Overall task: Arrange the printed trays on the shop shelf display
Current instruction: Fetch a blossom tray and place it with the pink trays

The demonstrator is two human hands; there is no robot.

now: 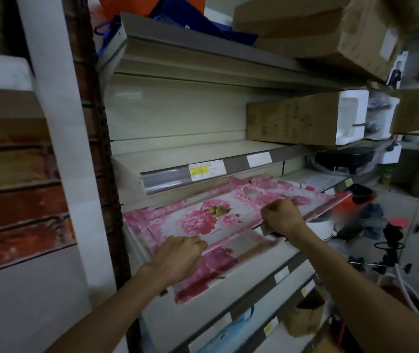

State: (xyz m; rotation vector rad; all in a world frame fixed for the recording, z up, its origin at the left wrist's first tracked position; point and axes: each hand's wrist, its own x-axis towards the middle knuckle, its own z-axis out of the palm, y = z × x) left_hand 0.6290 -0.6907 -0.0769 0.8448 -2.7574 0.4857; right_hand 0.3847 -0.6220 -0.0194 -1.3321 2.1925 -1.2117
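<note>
Blur softens the right edge of the head view, where small dark gear at about four o'clock is hard to name, and the near rim of the upper pink floral tray [218, 212] is partly hidden under both hands. That tray is long and rectangular, white with large pink blooms and a pink border, and it lies tilted across the middle shelf [302, 253], its far end running under the shelf above toward one o'clock. A second tray [218, 266] with the same pink print lies beneath it, showing at six o'clock of the first. The left hand [177, 258] has its fingers curled over the upper tray's near rim at seven o'clock. The right hand [282, 215] is fisted on the same rim at three o'clock, fingers tucked under, gripping it. A cardboard box [292, 118] sits on the shelf above, at one o'clock.
</note>
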